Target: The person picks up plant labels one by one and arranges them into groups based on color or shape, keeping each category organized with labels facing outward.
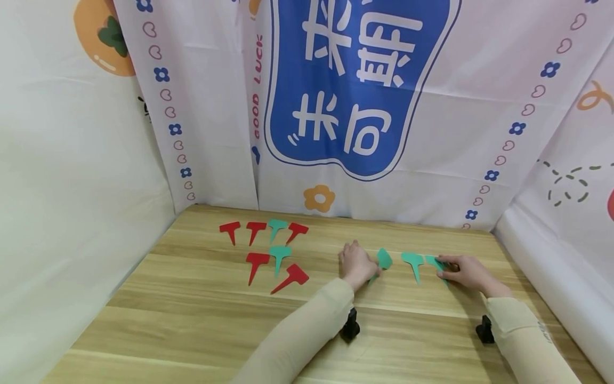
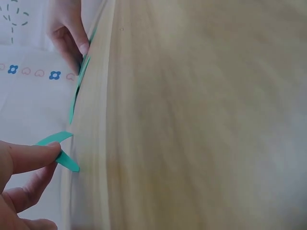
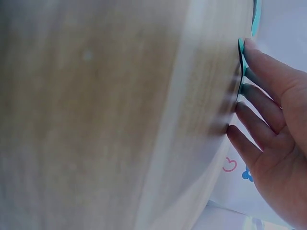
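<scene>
My left hand (image 1: 357, 265) pinches a green T-shaped plant label (image 1: 384, 259) between thumb and finger; in the left wrist view this label (image 2: 66, 160) is tilted, close over the wooden table. To its right, a second green label (image 1: 413, 261) lies flat, stem toward me. At the right end of this row my right hand (image 1: 462, 272) holds a third green label (image 1: 434, 262) against the tabletop, thumb and forefinger on it. The right wrist view has that label (image 3: 241, 72) edge-on under the fingertips, the other fingers spread and touching the wood.
Left on the wooden table (image 1: 192, 320) lie several red T-shaped labels (image 1: 257, 260) and two green ones (image 1: 280, 253), in two rough rows. A printed cloth (image 1: 220, 176) hangs behind the back edge. White sheeting (image 1: 537, 256) borders the right side.
</scene>
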Demonstrator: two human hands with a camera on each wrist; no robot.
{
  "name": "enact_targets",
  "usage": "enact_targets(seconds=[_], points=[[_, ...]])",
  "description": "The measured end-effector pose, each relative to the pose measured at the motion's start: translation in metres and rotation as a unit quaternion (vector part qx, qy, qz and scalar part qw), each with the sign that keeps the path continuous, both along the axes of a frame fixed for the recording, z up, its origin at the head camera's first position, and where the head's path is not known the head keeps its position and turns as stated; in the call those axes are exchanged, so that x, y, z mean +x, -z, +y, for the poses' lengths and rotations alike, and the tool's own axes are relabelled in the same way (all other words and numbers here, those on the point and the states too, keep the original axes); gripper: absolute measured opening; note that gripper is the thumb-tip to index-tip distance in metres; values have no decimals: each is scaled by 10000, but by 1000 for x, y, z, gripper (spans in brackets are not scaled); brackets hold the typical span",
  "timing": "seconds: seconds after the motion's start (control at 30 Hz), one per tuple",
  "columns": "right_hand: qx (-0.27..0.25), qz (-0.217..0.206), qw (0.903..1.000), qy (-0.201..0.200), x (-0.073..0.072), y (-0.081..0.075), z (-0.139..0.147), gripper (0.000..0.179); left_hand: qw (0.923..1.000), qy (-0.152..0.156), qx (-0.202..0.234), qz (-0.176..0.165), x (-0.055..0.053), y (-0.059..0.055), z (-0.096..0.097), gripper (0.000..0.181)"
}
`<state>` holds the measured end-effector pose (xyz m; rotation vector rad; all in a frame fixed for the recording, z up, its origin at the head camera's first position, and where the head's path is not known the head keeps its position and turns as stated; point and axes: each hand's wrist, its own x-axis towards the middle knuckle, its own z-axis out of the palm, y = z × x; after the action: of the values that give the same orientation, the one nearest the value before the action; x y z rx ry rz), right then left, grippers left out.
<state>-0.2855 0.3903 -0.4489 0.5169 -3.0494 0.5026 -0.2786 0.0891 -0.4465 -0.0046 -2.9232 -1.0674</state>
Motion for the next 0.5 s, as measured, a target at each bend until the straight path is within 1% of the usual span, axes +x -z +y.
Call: enact_targets(seconds=[0.13, 0.33, 0.5], points=[[4, -37, 10000, 1, 1, 0, -1, 54, 10000, -68, -70, -21, -2, 0, 5, 32], [5, -13, 10000, 10, 2, 0, -2, 54, 9997, -107, -179, 157, -2, 1, 9, 34], [-3, 59, 10000, -10, 2, -1, -1, 53, 9986, -107, -473, 219, -3, 0, 13, 35]])
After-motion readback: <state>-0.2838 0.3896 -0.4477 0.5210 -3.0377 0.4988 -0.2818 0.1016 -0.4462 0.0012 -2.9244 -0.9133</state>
